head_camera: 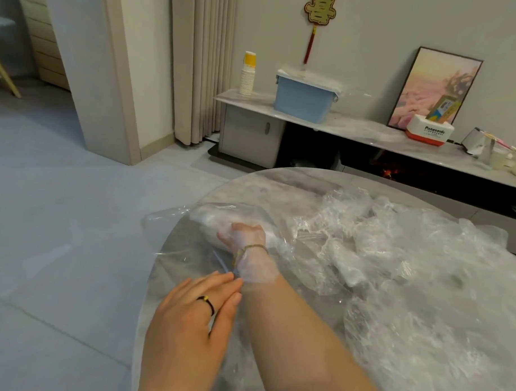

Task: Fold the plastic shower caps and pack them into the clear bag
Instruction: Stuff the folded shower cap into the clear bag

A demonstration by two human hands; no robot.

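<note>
The clear bag (173,236) lies on the round table (280,181), its closed end hanging past the left edge. My right hand (243,234) is inside the bag up to the wrist and seen through the plastic. Its fingers curl on a white bundle of folded shower caps (209,220) deep in the bag. My left hand (194,316) is beside my right forearm, fingertips pinching the bag's open edge. A loose heap of crumpled shower caps (395,244) covers the table's right half.
The table's rim curves close by my left hand, with grey floor beyond it. Against the back wall stands a low cabinet (355,131) bearing a blue box (304,97), stacked paper cups (247,78), a framed picture (436,87) and a white-and-red box (430,132).
</note>
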